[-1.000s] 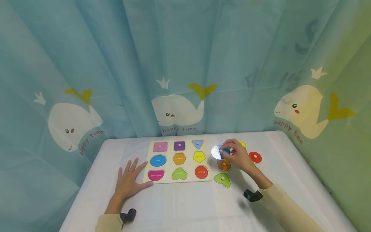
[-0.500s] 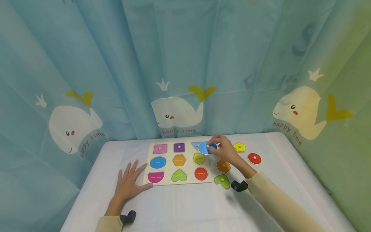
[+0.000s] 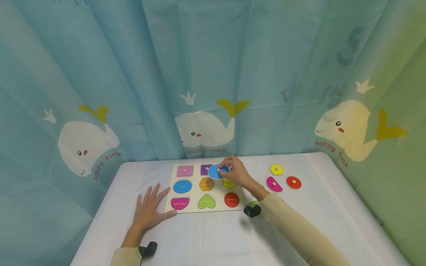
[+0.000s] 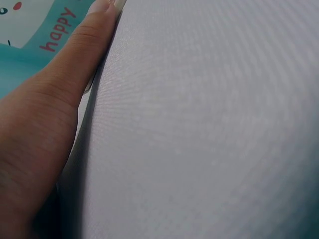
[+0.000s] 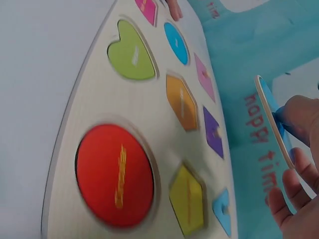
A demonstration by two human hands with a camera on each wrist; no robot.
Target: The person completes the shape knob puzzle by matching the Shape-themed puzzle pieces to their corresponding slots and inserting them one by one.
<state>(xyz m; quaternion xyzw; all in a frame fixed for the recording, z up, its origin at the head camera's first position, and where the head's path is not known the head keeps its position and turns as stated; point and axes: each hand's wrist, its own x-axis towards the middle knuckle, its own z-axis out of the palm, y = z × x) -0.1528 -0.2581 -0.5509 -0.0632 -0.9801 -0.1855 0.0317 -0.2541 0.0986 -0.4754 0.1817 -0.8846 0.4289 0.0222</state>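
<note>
My right hand (image 3: 237, 173) pinches the small knob of a blue oval puzzle piece (image 3: 214, 172), held above the far side of the puzzle board (image 3: 193, 211). In the right wrist view the oval piece (image 5: 273, 119) is seen edge-on, raised off the board. The board has a blue oval recess (image 3: 182, 187) at its left. Knobbed pink rectangle (image 3: 185, 171) and purple square (image 3: 203, 169) pieces sit in the far row; the blue triangle is mostly behind my hand. My left hand (image 3: 148, 210) lies spread at the board's left edge, its thumb touching the near corner.
Right of the board lie a yellow pentagon piece (image 3: 276, 169), a magenta half-round piece (image 3: 274, 184) and a red circle piece (image 3: 294, 183). An orange hexagon piece and a green heart piece are partly hidden by my right arm. A whale-print curtain (image 3: 206, 74) hangs behind the table.
My right hand has carried the blue oval piece leftward, from beside the loose pieces to over the board's far row. My left hand has stayed in place.
</note>
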